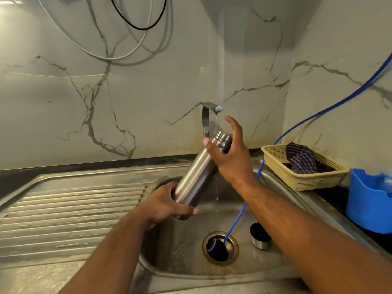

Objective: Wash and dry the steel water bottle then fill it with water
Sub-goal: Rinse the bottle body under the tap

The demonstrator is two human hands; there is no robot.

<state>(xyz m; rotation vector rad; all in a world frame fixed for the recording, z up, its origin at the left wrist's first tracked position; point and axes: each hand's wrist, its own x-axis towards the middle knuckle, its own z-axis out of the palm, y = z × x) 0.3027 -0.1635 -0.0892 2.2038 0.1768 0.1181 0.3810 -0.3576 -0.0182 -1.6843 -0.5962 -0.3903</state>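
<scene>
Steel — one bottle, left grip, right grip

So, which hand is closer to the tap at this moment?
Right. The right hand is at the neck of the bottle, just below the tap. The left hand holds the base of the bottle, lower down over the sink.

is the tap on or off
On, at a trickle: a thin stream falls from the tap past the steel bottle.
</scene>
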